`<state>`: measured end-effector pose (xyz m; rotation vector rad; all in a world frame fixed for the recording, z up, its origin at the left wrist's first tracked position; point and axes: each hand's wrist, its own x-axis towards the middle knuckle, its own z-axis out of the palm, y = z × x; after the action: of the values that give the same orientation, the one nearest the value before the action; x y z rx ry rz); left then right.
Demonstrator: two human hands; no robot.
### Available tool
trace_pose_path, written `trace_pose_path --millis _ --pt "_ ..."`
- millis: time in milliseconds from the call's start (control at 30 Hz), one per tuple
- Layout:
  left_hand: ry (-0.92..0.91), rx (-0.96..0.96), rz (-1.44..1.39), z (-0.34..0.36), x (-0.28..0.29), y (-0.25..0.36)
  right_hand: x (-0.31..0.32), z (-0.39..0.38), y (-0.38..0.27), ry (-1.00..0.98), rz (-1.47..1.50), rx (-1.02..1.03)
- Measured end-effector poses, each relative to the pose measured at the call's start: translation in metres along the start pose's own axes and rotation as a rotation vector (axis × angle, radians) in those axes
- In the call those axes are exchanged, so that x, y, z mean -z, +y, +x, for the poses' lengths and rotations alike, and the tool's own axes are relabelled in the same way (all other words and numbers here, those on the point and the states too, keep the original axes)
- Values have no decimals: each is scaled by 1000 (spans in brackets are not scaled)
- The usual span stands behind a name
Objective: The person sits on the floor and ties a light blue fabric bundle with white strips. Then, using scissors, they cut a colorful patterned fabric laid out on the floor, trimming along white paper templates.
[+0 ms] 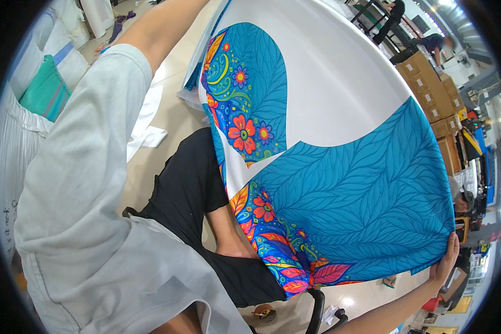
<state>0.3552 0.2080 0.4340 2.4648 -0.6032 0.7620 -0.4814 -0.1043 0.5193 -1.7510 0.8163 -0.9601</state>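
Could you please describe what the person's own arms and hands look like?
The left arm wears a loose, pale grey short sleeve with a stitched hem; the left hand is out of view. The right forearm is bare, and the right hand shows no glove or watch.

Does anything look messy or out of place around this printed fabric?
Mildly, yes. A white piece of material lies loose on the tiled floor, looking like a dropped scrap. The printed fabric also bunches at its lower edge, though that may just be from handling. I see no spill or tear.
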Motion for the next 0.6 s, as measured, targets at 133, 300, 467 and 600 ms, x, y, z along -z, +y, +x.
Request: trace_pose_path --millis 133,300,467,600 --pt "-253 -339 442 36 -41 -18 -8 26 56 1 -1 -58" --pt "-253 -59 82 -39 -123 27 -40 86 179 -219 -20 -318" --pt "-388 95 -293 -123 -230 100 -58 190 348 281 -672 -208" --pt "-556 113 -525 -195 -305 174 -146 213 396 357 -865 404"
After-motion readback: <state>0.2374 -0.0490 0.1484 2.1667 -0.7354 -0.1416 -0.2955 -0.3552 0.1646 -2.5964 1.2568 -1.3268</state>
